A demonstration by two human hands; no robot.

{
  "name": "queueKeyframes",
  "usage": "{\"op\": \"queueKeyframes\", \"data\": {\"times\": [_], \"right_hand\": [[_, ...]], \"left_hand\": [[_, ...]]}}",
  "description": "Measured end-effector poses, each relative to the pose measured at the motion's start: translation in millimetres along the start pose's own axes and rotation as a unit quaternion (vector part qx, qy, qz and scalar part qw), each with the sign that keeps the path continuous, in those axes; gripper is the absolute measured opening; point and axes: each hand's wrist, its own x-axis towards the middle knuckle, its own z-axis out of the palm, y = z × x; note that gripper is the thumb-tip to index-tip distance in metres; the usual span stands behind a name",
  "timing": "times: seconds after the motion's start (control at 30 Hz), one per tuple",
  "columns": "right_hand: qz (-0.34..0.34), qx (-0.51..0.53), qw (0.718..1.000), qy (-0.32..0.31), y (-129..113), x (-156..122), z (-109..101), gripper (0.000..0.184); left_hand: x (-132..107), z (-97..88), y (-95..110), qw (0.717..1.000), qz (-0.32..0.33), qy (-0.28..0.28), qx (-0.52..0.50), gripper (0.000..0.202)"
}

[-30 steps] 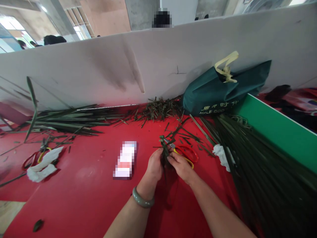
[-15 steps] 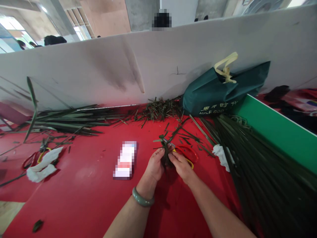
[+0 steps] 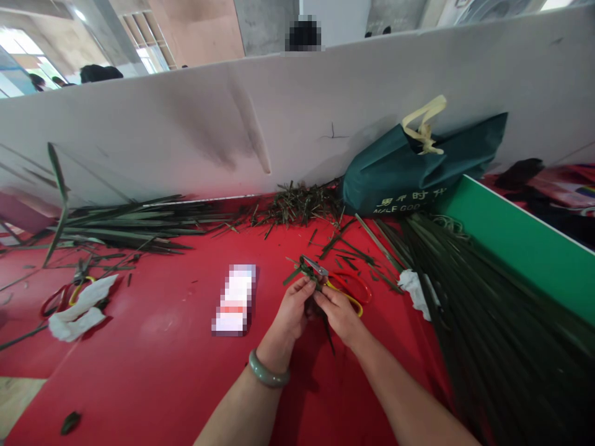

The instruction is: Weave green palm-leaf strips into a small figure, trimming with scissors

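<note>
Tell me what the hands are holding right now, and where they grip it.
Both hands, left hand and right hand, pinch a small folded leaf piece between their fingertips, at its lower end.

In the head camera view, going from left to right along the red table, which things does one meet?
White cloth → blurred card → left hand → right hand → white rag → green board.

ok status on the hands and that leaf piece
Left hand and right hand both pinch the folded leaf piece. Scissors lie just behind it, on the red table.
</note>
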Motion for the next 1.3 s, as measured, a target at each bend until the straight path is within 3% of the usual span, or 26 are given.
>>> {"op": "queueKeyframes", "data": {"times": [0.1,0.3,0.4,0.6,0.8,1.03,1.3], "right_hand": [[0.003,-0.026,1.0,0.005,-1.3,0.5,-2.0,0.03],[-0.062,-0.175,0.967,0.176,-6.7,0.2,-16.5,0.027],[-0.09,-0.192,0.955,0.209,-6.5,0.2,-20.0,0.024],[-0.061,-0.171,0.956,0.232,-1.5,1.8,-19.9,0.026],[-0.033,-0.152,0.962,0.223,1.2,3.0,-18.1,0.029],[-0.036,-0.171,0.957,0.231,1.9,1.8,-14.3,0.025],[-0.041,-0.115,0.963,0.238,2.4,1.6,-11.1,0.025]], "left_hand": [[2.4,-1.1,-0.9,1.0,0.014,0.01,0.016,0.024],[8.3,-3.1,-3.9,0.993,0.098,0.022,0.069,0.017],[8.0,-2.6,-6.6,0.986,0.102,0.008,0.128,0.021],[5.7,2.1,-5.0,0.982,0.137,0.031,0.124,0.026],[8.7,0.2,-5.0,0.969,0.183,0.106,0.129,0.018],[7.4,2.2,-5.2,0.976,0.156,0.126,0.081,0.017],[9.1,2.7,-3.9,0.986,0.11,0.123,0.034,0.021]]}}
